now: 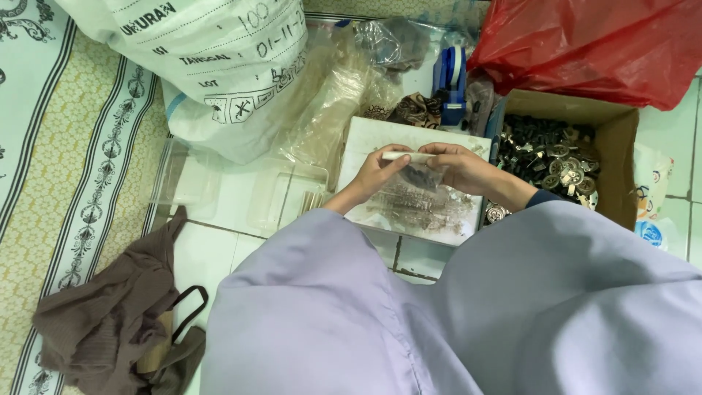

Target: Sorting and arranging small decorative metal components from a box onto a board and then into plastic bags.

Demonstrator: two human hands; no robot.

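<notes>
Holding a small clear bag [418, 174] of dark bits by its top edge, the left hand [376, 174] and right hand [462, 167] pinch it from either side above a white board [365, 139]. A cardboard box [621, 146] of metal parts [552, 157] sits just right of them.
</notes>
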